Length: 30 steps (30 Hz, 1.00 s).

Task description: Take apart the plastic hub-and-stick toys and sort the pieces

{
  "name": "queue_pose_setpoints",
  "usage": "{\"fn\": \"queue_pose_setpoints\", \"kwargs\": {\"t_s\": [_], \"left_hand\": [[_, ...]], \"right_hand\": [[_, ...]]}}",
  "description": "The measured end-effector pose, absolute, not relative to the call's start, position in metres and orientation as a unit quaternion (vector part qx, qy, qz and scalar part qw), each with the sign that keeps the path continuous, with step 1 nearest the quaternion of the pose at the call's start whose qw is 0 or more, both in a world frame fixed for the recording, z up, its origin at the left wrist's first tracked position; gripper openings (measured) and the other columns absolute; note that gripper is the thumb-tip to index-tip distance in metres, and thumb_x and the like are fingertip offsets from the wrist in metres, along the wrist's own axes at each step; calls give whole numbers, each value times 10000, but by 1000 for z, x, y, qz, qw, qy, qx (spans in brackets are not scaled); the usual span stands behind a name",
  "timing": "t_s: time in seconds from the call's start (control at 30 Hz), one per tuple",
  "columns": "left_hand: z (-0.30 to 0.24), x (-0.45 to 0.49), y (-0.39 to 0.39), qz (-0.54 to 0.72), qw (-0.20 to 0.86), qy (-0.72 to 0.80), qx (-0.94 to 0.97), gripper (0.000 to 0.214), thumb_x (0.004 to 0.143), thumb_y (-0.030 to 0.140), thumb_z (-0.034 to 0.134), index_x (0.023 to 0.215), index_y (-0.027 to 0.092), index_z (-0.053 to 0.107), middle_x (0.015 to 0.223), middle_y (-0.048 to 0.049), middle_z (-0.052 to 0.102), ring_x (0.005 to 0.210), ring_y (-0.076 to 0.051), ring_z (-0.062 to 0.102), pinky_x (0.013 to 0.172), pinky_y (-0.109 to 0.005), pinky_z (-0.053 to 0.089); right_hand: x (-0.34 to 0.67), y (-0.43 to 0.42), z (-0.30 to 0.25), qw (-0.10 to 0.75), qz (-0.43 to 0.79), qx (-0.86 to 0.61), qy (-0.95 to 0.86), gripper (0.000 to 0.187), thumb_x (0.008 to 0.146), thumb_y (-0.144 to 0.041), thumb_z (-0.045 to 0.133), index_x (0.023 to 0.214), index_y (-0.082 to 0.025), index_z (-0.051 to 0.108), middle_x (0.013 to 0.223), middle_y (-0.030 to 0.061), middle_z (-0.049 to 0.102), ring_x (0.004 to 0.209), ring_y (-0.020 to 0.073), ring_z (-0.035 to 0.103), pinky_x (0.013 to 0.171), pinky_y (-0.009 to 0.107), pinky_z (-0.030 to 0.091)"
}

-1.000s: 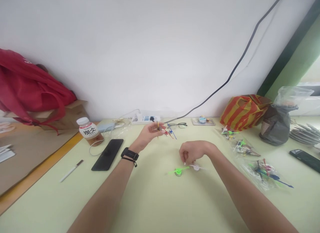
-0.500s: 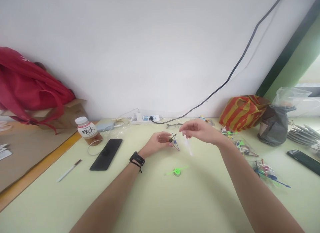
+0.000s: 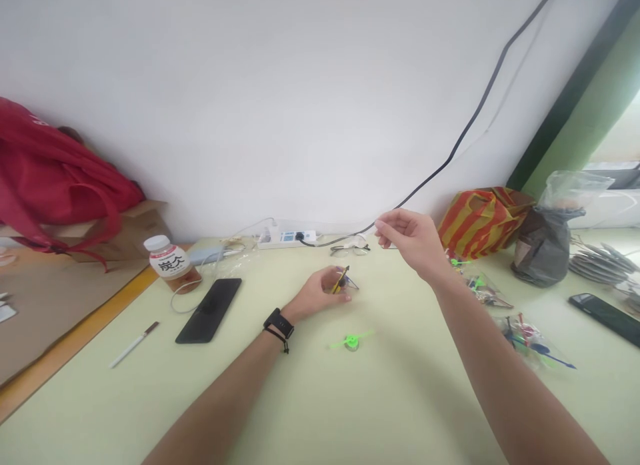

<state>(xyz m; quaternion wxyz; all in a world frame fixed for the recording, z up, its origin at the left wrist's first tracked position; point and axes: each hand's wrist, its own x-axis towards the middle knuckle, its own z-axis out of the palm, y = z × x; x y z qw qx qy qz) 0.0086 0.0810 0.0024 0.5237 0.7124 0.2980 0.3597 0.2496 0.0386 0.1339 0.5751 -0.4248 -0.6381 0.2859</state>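
My left hand [image 3: 325,288] is closed around small plastic arrow-shaped pieces [image 3: 341,280], in yellow, black and blue, just above the table. The fingers partly hide them. Higher and to the right, my right hand [image 3: 407,238] is raised with thumb and fingertips pinched together. Whatever may be between them is too small or hidden to make out. A faint clear plastic piece [image 3: 357,240] shows left of these fingertips, near the wall. Nearer to me on the table lies a bright green spinner-like piece [image 3: 352,342] with a round base and thin arms.
Clear bags of coloured parts [image 3: 533,342] lie at the right, near a dark phone [image 3: 605,318]. Glasses [image 3: 350,250] and a power strip [image 3: 287,238] sit by the wall. Leftward are a black phone [image 3: 209,312], a bottle [image 3: 173,265] and a pen [image 3: 134,345].
My right hand has moved up and slightly right; the clear strip that hung below its fingers no longer hangs there. My left hand has turned the pieces, showing yellow.
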Motion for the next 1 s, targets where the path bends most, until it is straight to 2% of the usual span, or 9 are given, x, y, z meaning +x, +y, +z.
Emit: {"fn": "queue_pose_setpoints", "kwargs": {"t_s": [0.1, 0.3, 0.57, 0.7, 0.8, 0.9, 1.0], "left_hand": [[-5, 12, 81, 377, 518, 303, 705, 593, 748, 383, 891, 1253, 164, 670, 1076, -136, 762, 984, -256, 719, 968, -431, 527], [-14, 15, 83, 402, 486, 320, 707, 634, 723, 374, 901, 1287, 188, 679, 1089, -129, 764, 991, -267, 723, 977, -450, 533], [-12, 16, 81, 389, 486, 323, 712, 565, 766, 377, 866, 1261, 172, 687, 1130, -133, 760, 1013, -274, 722, 960, -424, 535], [-10, 16, 78, 382, 472, 315, 730, 522, 782, 365, 854, 1228, 154, 687, 1044, -105, 757, 962, -259, 709, 904, -399, 541], [-7, 15, 77, 376, 455, 317, 742, 462, 814, 366, 824, 1205, 155, 697, 1055, -100, 748, 932, -237, 692, 867, -372, 535], [-6, 16, 78, 384, 460, 323, 732, 441, 819, 361, 819, 1191, 154, 705, 1102, -116, 744, 949, -231, 684, 865, -357, 530], [-5, 15, 81, 436, 463, 329, 698, 434, 815, 368, 819, 1178, 162, 700, 1063, -104, 748, 939, -222, 686, 864, -346, 531]], "right_hand": [[244, 38, 133, 578, 271, -427, -641, 401, 815, -571, 759, 961, -204, 691, 736, 37, 706, 633, 170, 656, 607, 305, 563], [232, 38, 128, 579, 219, -445, -647, 335, 865, -532, 686, 946, -207, 673, 748, 48, 693, 646, 187, 658, 600, 313, 540], [218, 41, 114, 467, 175, -503, -706, 147, 877, -354, 625, 905, -218, 674, 737, 22, 696, 540, 145, 553, 524, 280, 416], [209, 42, 106, 386, 187, -522, -737, 113, 871, -292, 622, 920, -225, 698, 821, 32, 748, 642, 168, 616, 608, 288, 448], [208, 41, 105, 345, 165, -532, -755, 121, 886, -278, 616, 936, -226, 713, 870, 44, 766, 724, 183, 646, 653, 286, 443], [211, 38, 110, 370, 122, -536, -749, 122, 902, -288, 603, 892, -216, 701, 885, 39, 759, 675, 159, 608, 628, 277, 408], [216, 33, 119, 394, 125, -514, -751, 163, 926, -307, 571, 853, -204, 675, 867, 20, 738, 581, 120, 532, 577, 266, 375]]}}
